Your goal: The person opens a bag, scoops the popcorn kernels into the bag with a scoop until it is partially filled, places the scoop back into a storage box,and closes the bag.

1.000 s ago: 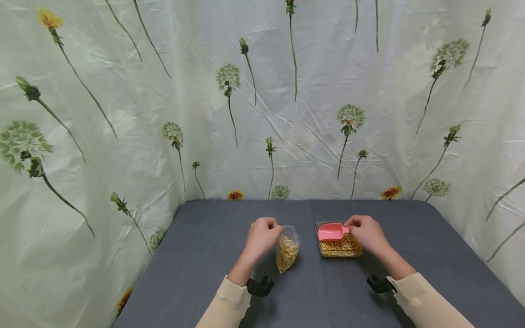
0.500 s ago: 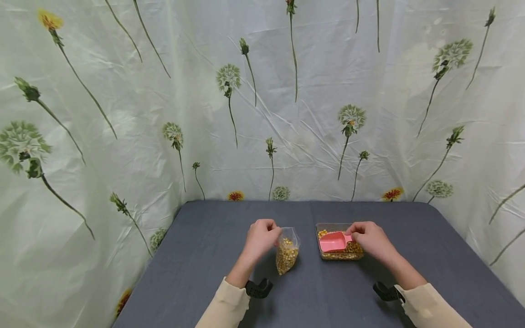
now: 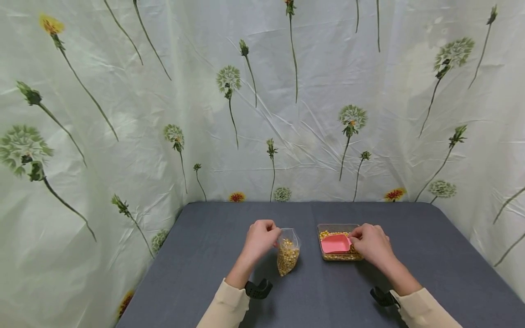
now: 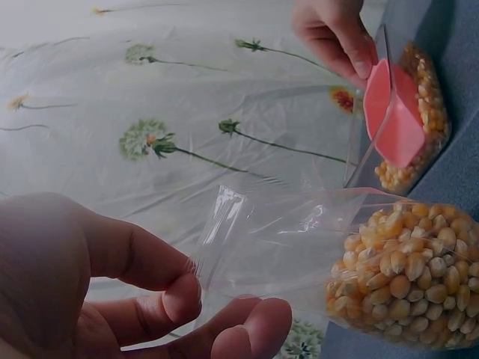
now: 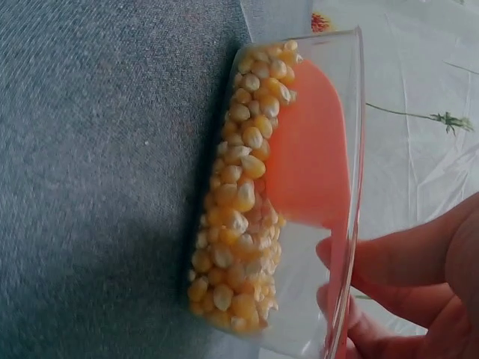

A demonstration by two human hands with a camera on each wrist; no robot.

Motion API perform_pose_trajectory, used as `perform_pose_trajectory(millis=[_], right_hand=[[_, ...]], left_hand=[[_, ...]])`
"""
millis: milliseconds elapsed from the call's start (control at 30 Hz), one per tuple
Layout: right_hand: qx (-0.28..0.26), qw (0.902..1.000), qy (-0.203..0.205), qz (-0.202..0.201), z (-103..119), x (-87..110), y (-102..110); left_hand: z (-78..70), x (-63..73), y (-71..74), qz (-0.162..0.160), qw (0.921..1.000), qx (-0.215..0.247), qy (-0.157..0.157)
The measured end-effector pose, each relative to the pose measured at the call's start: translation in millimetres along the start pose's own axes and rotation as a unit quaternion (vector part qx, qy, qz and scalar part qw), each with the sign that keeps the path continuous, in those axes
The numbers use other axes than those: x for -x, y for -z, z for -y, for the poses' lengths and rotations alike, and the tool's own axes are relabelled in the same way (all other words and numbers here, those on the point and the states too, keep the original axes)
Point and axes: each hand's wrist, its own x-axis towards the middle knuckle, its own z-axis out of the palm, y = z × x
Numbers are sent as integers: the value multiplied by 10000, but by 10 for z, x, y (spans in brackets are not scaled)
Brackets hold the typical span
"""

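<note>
My left hand [image 3: 259, 239] pinches the top edge of a clear plastic bag [image 3: 288, 256], whose lower part is filled with yellow corn kernels [image 4: 412, 269]. To its right, my right hand [image 3: 372, 246] holds a pink scoop [image 3: 335, 244] by its handle. The scoop's bowl sits inside a clear rectangular container [image 3: 337, 226], against the corn kernels [image 5: 239, 187] lying in it. Seen from the right wrist, the scoop [image 5: 310, 149] shows through the container wall, and the thumb and fingers close on the handle at the rim.
A dark grey cloth covers the table [image 3: 213, 255] under both hands. Behind it hangs a pale curtain [image 3: 262, 114] printed with dandelions. Each wrist wears a black band [image 3: 259, 289] near a cream sleeve [image 3: 229, 300].
My right hand has lowered the scoop from near the container's back rim down to the kernels, drawing it slightly nearer. My left hand and the bag have stayed nearly still.
</note>
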Motion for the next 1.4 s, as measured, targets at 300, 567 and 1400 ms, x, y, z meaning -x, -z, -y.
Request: perform_pose_trajectory(millis=[300, 567, 1400], right_hand=[[-203, 9995, -163, -196, 22, 6, -74], [-278, 9971, 43, -705, 33, 66, -76], [-769, 9859, 446, -1421, 527, 131, -14]], left_hand=[[34, -13, 58, 173, 9998, 37, 133], [98, -26, 79, 352, 9991, 54, 232], [75, -26, 104, 554, 9979, 157, 312]])
